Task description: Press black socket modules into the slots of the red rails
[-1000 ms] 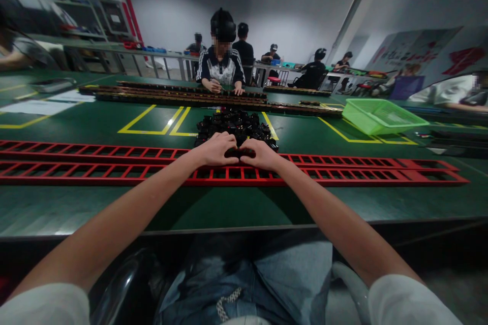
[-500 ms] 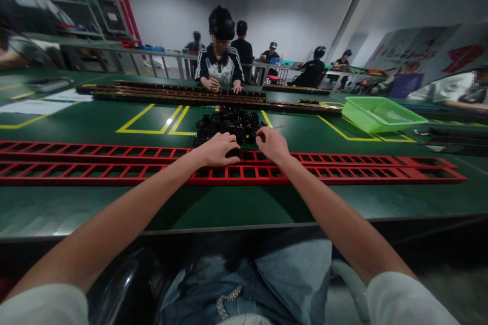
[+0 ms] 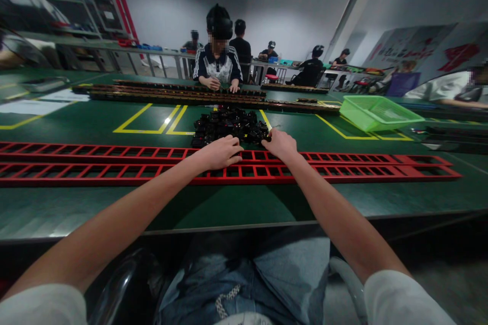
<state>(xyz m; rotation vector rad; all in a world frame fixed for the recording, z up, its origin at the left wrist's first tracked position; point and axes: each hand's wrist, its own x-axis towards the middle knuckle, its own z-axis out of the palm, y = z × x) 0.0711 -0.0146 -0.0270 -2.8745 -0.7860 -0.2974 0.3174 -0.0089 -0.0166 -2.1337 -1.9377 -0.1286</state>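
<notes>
A pile of small black parts lies on the green table, just beyond two long red ladder-like frames. My left hand is over the frames at the near edge of the pile, palm down with its fingers bent; whatever lies under them is hidden. To its right, my right hand has its fingertips pinched at the pile's right edge, where a black part partly shows. The parts are too dark and small to make out their exact kind.
Long dark rails lie across the table beyond the pile. A light green plastic basket stands at the right. Opposite me sits a person with hands near the rails. White sheets lie at the left.
My right hand has shifted slightly to the right, away from my left hand. The gap between my left thumb and fingers has narrowed. The view has tilted a little.
</notes>
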